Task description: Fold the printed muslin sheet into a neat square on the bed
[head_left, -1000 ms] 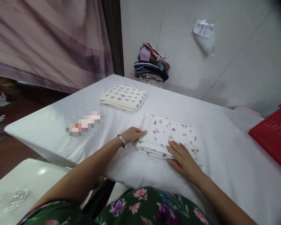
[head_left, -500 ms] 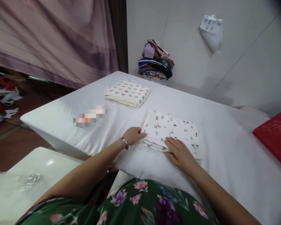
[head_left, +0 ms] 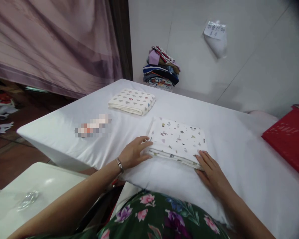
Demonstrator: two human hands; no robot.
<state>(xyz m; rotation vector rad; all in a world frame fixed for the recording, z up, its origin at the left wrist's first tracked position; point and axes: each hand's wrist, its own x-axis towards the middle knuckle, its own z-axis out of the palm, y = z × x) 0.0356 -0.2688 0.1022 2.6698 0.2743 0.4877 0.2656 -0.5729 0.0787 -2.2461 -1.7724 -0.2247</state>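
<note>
Lying flat on the white-covered table [head_left: 239, 156] is a folded white cloth [head_left: 179, 136] printed with small plants and shapes. My left hand [head_left: 134, 152] is at its left edge, fingers apart, with the fingertips touching the near left corner. At the near right corner, my right hand [head_left: 211, 171] rests with its fingers stretched over the edge; the thumb side is low by the table. Layers of the fold show along the near edge. A second folded cloth [head_left: 132, 101], cream with grey, red and blue motifs, lies farther back to the left.
A blurred-out item [head_left: 93, 126] lies on the table's left part. Stacked clothes [head_left: 161, 68] stand behind the table by the wall. A red bag [head_left: 289, 136] is at the right. A white stool-like surface [head_left: 47, 189] holds a clear plastic object at lower left.
My right hand has slid right along the near edge to the corner. The left hand has spread its fingers and loosened at the left edge. The near edge now lies straighter.
</note>
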